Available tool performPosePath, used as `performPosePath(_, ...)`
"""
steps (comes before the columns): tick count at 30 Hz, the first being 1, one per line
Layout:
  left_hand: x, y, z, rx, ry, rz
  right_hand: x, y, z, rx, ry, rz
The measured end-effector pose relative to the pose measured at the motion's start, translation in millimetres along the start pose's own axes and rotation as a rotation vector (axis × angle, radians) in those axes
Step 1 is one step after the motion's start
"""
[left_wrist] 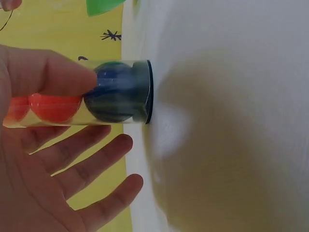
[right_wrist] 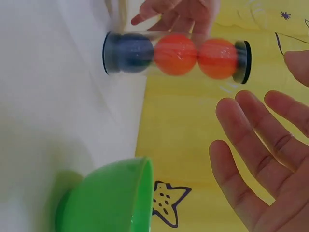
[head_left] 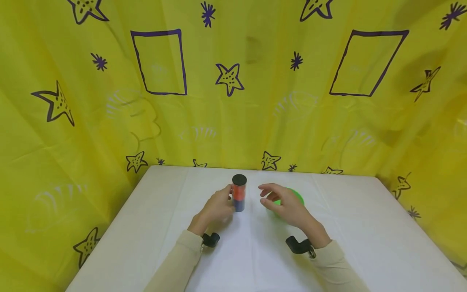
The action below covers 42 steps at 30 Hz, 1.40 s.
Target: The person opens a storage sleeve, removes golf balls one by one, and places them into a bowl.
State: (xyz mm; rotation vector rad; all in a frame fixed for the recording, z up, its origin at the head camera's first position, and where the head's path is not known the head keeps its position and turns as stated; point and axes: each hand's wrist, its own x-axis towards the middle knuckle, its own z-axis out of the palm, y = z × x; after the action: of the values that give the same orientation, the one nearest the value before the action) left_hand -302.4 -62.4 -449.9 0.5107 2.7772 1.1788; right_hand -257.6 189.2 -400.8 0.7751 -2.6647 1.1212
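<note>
Two red balls (right_wrist: 175,54) and one dark blue ball (right_wrist: 135,53) are stacked inside a clear tube (head_left: 238,194) with black end caps (right_wrist: 243,62). The tube is upright between the hands at the white table (head_left: 226,267); base contact cannot be confirmed. The left hand (head_left: 216,206) pinches its side between thumb and fingers, remaining fingers spread. The right hand (head_left: 286,205) is empty, loosely curved, beside the green bowl (right_wrist: 106,198). The tube is probably light, stiff plastic, smooth enough to slip and liable to crack if dropped. Preferred hold: mid-wall, thumb opposing fingers, with moderate pressure; the caps may detach under load.
</note>
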Motion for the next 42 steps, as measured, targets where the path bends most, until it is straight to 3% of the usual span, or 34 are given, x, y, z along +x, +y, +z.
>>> performPosePath(3, 1.6, -0.4, 5.1, 0.010, 0.013, 0.013, 0.4, -1.2, 3.1, -0.014, -0.016, 0.011)
performPosePath(10, 1.7, 1.6, 13.7, -0.032, 0.059, -0.030, -0.4, -2.7, 6.7, 0.002, -0.027, 0.065)
performPosePath(18, -0.2, 8.6, 16.6, 0.023, 0.084, 0.040, 0.0, -1.6, 11.3, 0.018, -0.028, 0.104)
performPosePath(23, -0.4, 10.3, 19.3, 0.052, 0.108, 0.124, 0.3, -1.6, 13.5, 0.030, -0.022, 0.107)
performPosePath(32, -3.2, 16.8, 24.4, 0.149, 0.116, 0.164, 2.0, -3.0, 15.7, -0.021, 0.038, 0.115)
performPosePath(42, -5.9, 19.5, 22.3, 0.249, 0.135, 0.198, 1.9, -1.3, 13.8, -0.158, 0.137, 0.149)
